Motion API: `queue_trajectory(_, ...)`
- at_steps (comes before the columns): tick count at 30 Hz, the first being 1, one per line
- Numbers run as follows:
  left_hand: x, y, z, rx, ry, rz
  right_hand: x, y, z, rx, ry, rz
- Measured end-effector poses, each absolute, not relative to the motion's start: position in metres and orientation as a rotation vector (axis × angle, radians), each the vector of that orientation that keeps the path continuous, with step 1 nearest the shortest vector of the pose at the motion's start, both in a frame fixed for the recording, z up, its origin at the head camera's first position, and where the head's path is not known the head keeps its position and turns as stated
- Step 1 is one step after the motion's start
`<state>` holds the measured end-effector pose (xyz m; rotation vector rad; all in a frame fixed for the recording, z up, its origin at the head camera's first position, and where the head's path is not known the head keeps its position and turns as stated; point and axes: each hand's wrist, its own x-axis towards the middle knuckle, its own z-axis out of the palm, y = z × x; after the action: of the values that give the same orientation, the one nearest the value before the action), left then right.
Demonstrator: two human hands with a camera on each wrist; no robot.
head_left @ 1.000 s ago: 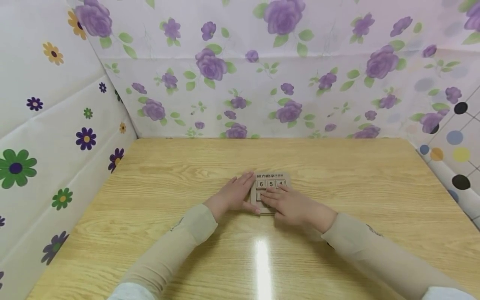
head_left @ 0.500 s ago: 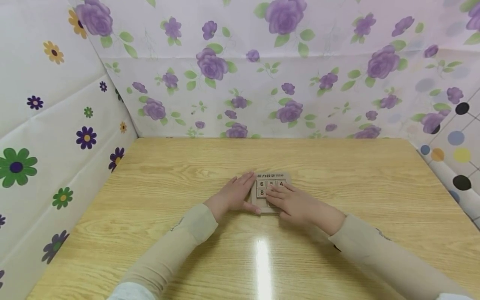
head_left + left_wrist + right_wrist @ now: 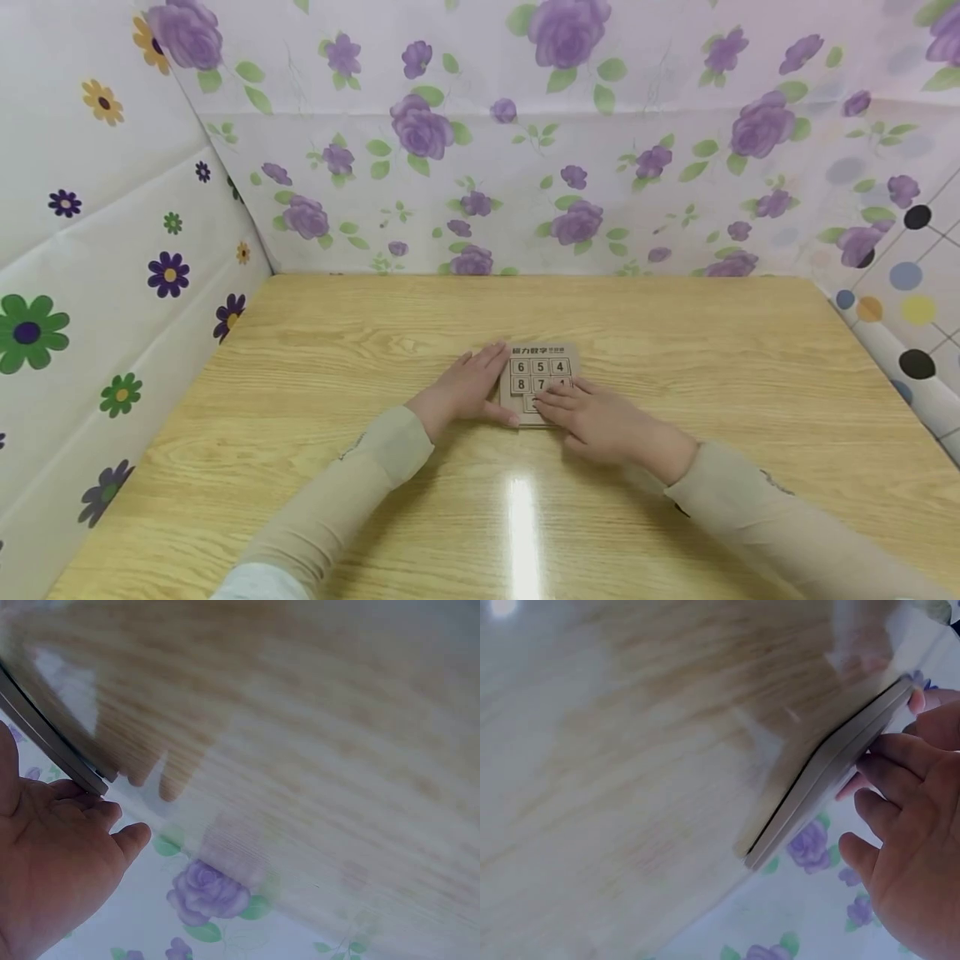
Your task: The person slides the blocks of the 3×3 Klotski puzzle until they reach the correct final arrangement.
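Note:
In the head view a wooden sliding number puzzle lies flat near the middle of the table. Its top row reads 6, 5, 4; below come 8, 7 and a partly covered 1. A lower tile, its number mostly hidden, sits under the 8 and 7, short of the left wall. My left hand braces the board's left side, fingers along the edge and thumb at the near left corner. My right hand lies over the lower right part, fingertips on the lower tile. Both wrist views show fingers beside the board's edge.
The board rests on a light wood-grain table with a glossy light reflection in front. A sheet with purple flowers hangs behind the table; patterned sheets stand at left and right.
The 8 tile has moved up into line with the second row. Beneath it, the lower tile has slid left under my right fingers. The right hand has shifted slightly rightward; the left stays put.

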<state>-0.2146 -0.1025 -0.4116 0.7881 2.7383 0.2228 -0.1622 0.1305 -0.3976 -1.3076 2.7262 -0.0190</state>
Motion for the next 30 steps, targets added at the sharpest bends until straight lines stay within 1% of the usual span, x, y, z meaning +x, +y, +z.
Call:
queue_trajectory(6, -0.214, -0.103, -0.412, 0.795, 2.746, 0.226, -0.161, 0.118, -0.399, -1.306, 2.703, -0.04)
queue_trajectory(11, -0.213, -0.103, -0.411, 0.795, 2.75, 0.238, -0.161, 0.117, -0.401, -1.316, 2.701, -0.048)
queue_trajectory(24, -0.214, -0.102, -0.409, 0.787, 2.737, 0.232, -0.157, 0.155, -0.396, -1.294, 2.759, -0.091)
queue_trajectory(30, -0.213, -0.102, -0.41, 0.777, 2.729, 0.25, -0.156, 0.16, -0.397, -1.29, 2.771, -0.079)
